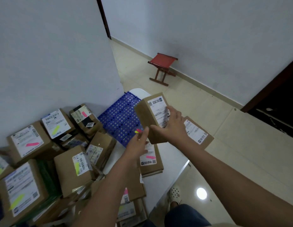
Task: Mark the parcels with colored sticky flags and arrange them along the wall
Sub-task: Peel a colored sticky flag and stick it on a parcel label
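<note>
Fingers of right hand [171, 124] grip parcel [150, 118]; left hand [139, 141] pinches flags [139, 131].

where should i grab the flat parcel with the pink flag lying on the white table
Take the flat parcel by its long side edges, coming from above. It lies label-up on the white table, thin and wide, so top and bottom faces offer no grip; its right edge is free.

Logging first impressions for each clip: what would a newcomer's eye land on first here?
The raised parcel at center, gripped by the right hand, while the left hand pinches a strip of sticky flags. Next, the blue perforated crate behind it, and flagged boxes heaped along the wall, left.
</note>
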A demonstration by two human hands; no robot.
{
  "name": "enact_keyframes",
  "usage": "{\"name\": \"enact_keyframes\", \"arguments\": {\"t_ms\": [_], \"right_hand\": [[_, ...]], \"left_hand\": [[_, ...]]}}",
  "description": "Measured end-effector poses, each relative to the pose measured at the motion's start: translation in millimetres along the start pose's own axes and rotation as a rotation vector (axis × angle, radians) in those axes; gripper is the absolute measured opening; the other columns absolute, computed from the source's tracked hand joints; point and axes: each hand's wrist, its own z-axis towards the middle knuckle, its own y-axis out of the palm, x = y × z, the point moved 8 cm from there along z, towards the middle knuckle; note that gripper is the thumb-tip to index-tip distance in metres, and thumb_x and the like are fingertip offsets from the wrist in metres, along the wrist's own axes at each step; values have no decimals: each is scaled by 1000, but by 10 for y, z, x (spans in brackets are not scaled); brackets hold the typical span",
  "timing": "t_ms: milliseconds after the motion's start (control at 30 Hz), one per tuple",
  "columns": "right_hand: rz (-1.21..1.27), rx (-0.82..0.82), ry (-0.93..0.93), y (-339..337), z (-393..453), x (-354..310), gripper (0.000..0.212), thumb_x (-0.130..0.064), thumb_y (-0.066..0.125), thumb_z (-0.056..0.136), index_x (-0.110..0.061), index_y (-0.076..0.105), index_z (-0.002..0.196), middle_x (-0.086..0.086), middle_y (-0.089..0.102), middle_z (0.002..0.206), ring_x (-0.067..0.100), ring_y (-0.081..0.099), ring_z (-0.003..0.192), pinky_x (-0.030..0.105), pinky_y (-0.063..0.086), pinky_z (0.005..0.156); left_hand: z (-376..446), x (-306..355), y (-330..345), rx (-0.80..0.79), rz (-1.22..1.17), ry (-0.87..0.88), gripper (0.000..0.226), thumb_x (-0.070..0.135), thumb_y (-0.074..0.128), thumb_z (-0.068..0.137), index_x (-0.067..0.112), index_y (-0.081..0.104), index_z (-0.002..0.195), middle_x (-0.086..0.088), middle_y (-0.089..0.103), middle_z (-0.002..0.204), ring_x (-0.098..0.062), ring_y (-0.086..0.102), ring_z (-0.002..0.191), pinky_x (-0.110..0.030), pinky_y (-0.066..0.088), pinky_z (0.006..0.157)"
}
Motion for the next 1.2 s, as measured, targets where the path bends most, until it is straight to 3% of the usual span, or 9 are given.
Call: {"name": "enact_keyframes", "arguments": {"t_ms": [100,200,300,433,633,767,867,1033,1200], "right_hand": [[217,-60,13,203,-100,-277,90,-64,64,81,-29,19,151,3,32,149,26,31,138,53,33,111],[553,-83,36,288,-260,-453,49,-52,49,96,-28,42,139,-8,46,128,17,47,127,41,46,102],[920,-192,173,423,-421,-508,23,-25,52,100,-21,61,121,0,68,110,16,67,101,30,57,84],[1205,-395,276,672,-594,-641,26,-23,58,96,-15,64,121,5,73,113,23,65,106,37,49,96],[1251,-625,338,979,-799,-770,46,-40,62,91,-23,57,133,6,67,125,28,59,115,55,42,107],[1014,-459,191,782,-650,-754,49,-34,71,86,-29,49,129,9,61,130,20,65,105,36,55,91],[629,-294,60,528,-503,-747,64,-47,82,67,-38,45,118,6,44,131,23,59,113,41,55,91],[599,-252,-37,222,-307,-1044,71,-34,78,80,-33,33,135,-3,52,118,16,67,95,31,59,65],[558,-564,-40,190,-253,-1319,48,-32,68,89,-27,48,132,9,66,114,22,73,83,30,59,64]], "left_hand": [[-202,102,-123,-120,-216,63,96,85,55,68,31,40,146,2,54,140,-22,57,123,-48,56,92],[-367,163,-389,-113,-345,94,104,80,68,62,32,35,149,1,56,140,-19,61,118,-48,58,88],[-473,135,-630,-100,-429,94,80,68,65,76,29,45,143,2,62,133,-21,62,119,-48,58,88],[-604,106,-780,-126,-576,153,53,57,51,91,30,52,137,-1,65,131,-24,64,118,-50,55,92],[-690,40,-959,-62,-573,220,63,58,58,85,28,47,140,1,62,135,-19,59,123,-45,49,104],[-711,-5,-1540,246,-327,200,73,65,62,81,33,39,143,4,49,142,-14,55,119,-38,46,101],[-817,238,-1923,455,-68,333,72,55,63,87,28,34,148,5,28,152,-10,45,123,-40,44,104],[-857,636,-1866,271,261,531,76,56,66,84,31,31,148,9,26,152,-7,39,132,-32,41,105],[-838,506,-1534,-200,236,285,76,68,66,77,43,36,142,8,42,147,-14,45,133,-41,47,103]]}}
